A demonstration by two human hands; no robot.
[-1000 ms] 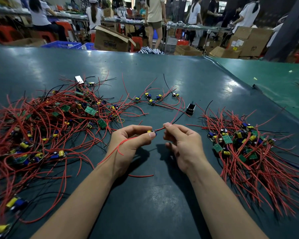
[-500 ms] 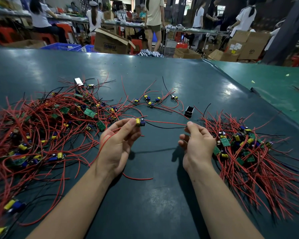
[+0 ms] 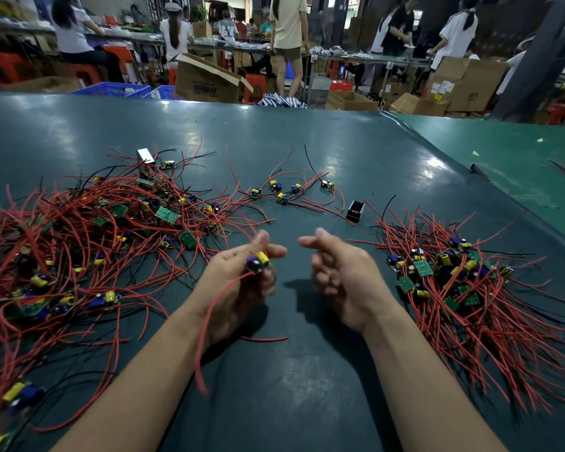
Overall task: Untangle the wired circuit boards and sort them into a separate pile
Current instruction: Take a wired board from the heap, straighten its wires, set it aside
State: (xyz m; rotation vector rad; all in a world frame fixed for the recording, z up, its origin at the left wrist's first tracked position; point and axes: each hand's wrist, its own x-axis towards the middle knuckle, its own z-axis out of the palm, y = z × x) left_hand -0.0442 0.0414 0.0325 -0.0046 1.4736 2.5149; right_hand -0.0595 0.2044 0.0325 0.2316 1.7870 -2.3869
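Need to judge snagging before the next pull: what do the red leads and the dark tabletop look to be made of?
Thin red leads: seemingly plastic-insulated wire with a matte skin; they bend in loose curves. Dark green tabletop: probably a smooth rubber or vinyl mat, since it shows soft glare patches.
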